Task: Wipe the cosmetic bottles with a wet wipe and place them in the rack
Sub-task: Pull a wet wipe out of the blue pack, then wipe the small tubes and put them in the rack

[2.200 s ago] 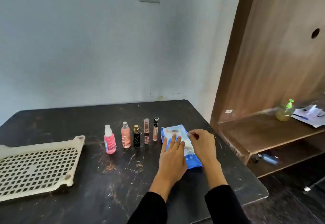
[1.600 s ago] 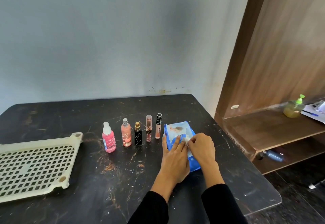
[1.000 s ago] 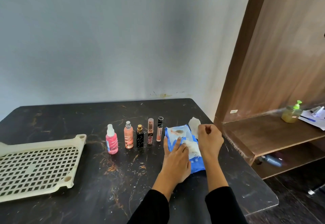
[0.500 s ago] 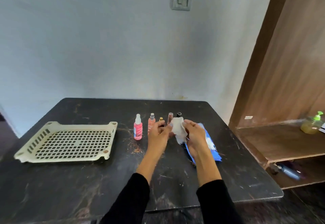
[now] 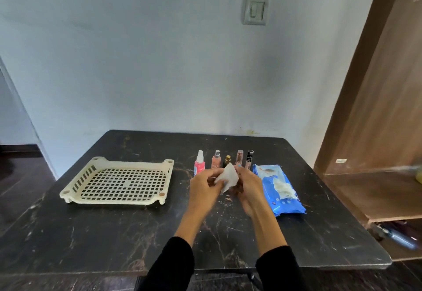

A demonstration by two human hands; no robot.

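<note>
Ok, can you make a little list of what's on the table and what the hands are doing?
table: black table, scratched
rack: cream rack, on the left, nothing in it
bottles: five, upright in a row: pink spray bottle, peach bottle, small black bottle, clear tube, striped-cap tube
wipe pack: blue wipes pack, right of the hands, a wipe poking out
left hand: holds the wet wipe
right hand: holds the same wipe
wiped so far: none in rack
</note>
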